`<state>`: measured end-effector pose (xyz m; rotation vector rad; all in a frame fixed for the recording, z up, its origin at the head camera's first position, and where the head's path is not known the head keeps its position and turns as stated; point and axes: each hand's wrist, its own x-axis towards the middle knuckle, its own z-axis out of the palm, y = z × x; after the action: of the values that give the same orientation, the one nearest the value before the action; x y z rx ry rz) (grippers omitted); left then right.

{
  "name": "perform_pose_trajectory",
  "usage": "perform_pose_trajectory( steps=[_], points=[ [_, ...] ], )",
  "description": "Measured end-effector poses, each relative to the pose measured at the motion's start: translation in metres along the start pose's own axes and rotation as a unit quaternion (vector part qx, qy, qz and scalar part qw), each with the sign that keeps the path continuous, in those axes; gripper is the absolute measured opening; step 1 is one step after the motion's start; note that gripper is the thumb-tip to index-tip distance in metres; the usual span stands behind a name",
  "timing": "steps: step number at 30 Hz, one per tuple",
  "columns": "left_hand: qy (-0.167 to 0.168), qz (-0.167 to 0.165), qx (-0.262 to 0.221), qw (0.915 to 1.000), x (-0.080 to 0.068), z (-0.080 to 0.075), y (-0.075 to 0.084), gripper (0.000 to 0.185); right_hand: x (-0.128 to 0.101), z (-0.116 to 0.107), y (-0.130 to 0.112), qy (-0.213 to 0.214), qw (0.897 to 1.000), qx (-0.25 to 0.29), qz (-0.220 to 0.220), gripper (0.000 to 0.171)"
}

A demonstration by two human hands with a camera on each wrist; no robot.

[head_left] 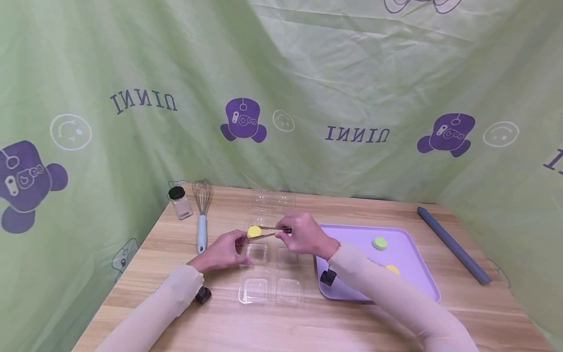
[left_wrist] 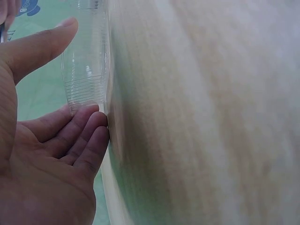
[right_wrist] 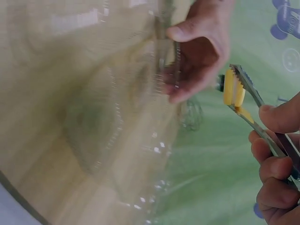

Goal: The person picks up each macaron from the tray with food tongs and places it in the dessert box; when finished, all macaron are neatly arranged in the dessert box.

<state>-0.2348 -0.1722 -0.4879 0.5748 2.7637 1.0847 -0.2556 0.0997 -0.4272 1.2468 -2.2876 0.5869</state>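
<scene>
My right hand [head_left: 305, 235] grips metal tongs [right_wrist: 251, 89] whose serrated tips pinch a yellow macaron [head_left: 254, 231]. Both are held up over a clear plastic container [head_left: 257, 288] with square compartments on the wooden table. My left hand [head_left: 224, 250] is at the container's left side; in the left wrist view its fingers [left_wrist: 84, 136] lie against the clear plastic wall, with the thumb spread away. To the right, a lilac tray [head_left: 352, 234] bears a green macaron [head_left: 380, 243] and another yellow macaron [head_left: 393, 269], partly hidden by the right sleeve.
A whisk [head_left: 202, 230] with a light blue handle lies at the left, beside a black-lidded jar [head_left: 181, 205]. Beyond the tray, a dark grey rod [head_left: 453, 244] lies along the right side. Green printed cloth [head_left: 308, 161] hangs behind the table [head_left: 220, 322].
</scene>
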Motion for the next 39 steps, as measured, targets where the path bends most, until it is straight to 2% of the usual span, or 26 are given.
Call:
perform_pose_trajectory(
  steps=[7,11,17,25,39],
  points=[
    [0.0,0.0,-0.002,1.0,0.001,0.0,0.0,0.087,-0.006,0.012,-0.005,-0.085,0.996,0.019,0.034,0.009],
    [0.0,0.006,-0.003,1.0,0.001,0.001,0.0,0.086,-0.01,0.021,-0.005,-0.116,0.992,0.013,0.046,0.01],
    [-0.001,0.016,-0.004,0.9999,0.0,0.001,0.001,0.085,-0.014,0.03,-0.005,-0.134,0.99,0.01,0.05,0.008],
    [-0.001,-0.001,-0.007,1.0,0.0,-0.001,0.003,0.085,-0.014,0.032,-0.006,-0.146,0.986,0.022,0.073,0.008],
    [0.0,0.003,-0.007,1.0,0.0,-0.001,0.003,0.084,-0.014,0.033,-0.005,-0.159,0.982,0.026,0.101,0.012]
  ],
)
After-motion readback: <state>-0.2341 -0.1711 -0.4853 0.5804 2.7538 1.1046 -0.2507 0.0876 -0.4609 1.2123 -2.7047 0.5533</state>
